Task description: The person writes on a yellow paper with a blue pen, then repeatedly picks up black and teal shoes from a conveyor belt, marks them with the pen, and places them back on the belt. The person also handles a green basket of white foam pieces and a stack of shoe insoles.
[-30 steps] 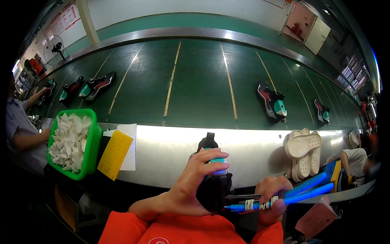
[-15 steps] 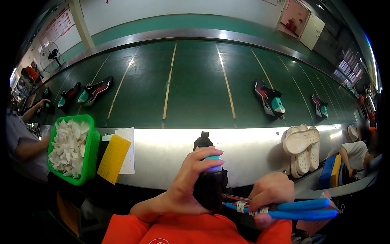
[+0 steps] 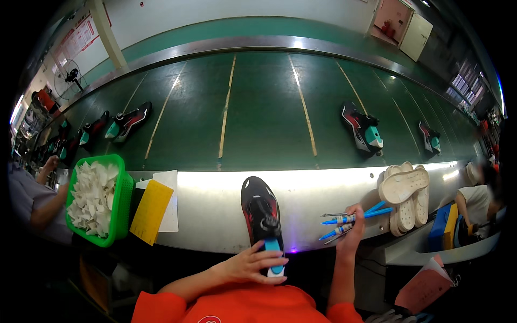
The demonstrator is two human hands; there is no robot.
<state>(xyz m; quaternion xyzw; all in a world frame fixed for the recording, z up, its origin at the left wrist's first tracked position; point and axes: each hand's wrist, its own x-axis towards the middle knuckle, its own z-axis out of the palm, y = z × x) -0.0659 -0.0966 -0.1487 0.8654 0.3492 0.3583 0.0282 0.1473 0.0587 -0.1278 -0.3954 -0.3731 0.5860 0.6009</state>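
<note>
My left hand point(image 3: 253, 265) is wrapped around the teal and white heel end of a black shoe upper with red sides point(image 3: 257, 202), which seems mounted on a last. The shoe's toe points away from me over the metal table edge. To the right, my right hand point(image 3: 354, 223) grips a bundle of blue pens point(image 3: 377, 211), bound with pale bands. Several thin tips stick out of it to the left, some blue and some silvery. The bundle is apart from the shoe, above the metal ledge point(image 3: 312, 202).
At left stands a green basket point(image 3: 128, 196) of white paper scraps, beside a yellow card point(image 3: 152, 211). Beige shoe soles point(image 3: 404, 185) lie right of my right hand. Beyond, a green conveyor belt point(image 3: 264, 118) carries similar shoes point(image 3: 362, 129). Other people sit at both sides.
The shoe has turned to show its top, toe away from me, with my left hand lower at the heel. My right hand has moved up and away from the shoe with the pens.
</note>
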